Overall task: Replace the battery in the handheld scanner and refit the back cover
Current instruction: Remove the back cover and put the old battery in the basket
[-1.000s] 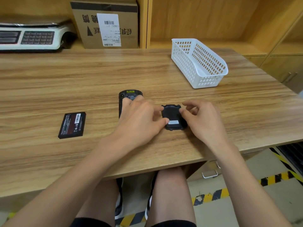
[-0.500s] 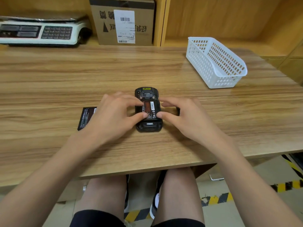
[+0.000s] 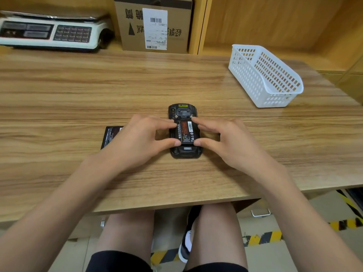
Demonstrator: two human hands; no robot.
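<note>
The black handheld scanner (image 3: 183, 111) lies back-up in the middle of the wooden table (image 3: 78, 91). A black battery (image 3: 185, 132) with a red and white label sits in its open compartment. My left hand (image 3: 137, 142) has thumb and forefinger on the battery's left edge. My right hand (image 3: 225, 142) has thumb and forefinger on its right edge. A second black battery (image 3: 111, 135) lies flat to the left, partly hidden behind my left hand. I cannot see the back cover.
A white slotted basket (image 3: 247, 81) stands at the back right of the table. A weighing scale (image 3: 49, 33) and a cardboard box (image 3: 155, 24) sit on the shelf behind. The table's front edge runs just above my knees.
A second ago both hands were at the back cover, to the right of the scanner. Now both sets of fingertips rest on the battery in the scanner, and the cover is out of sight.
</note>
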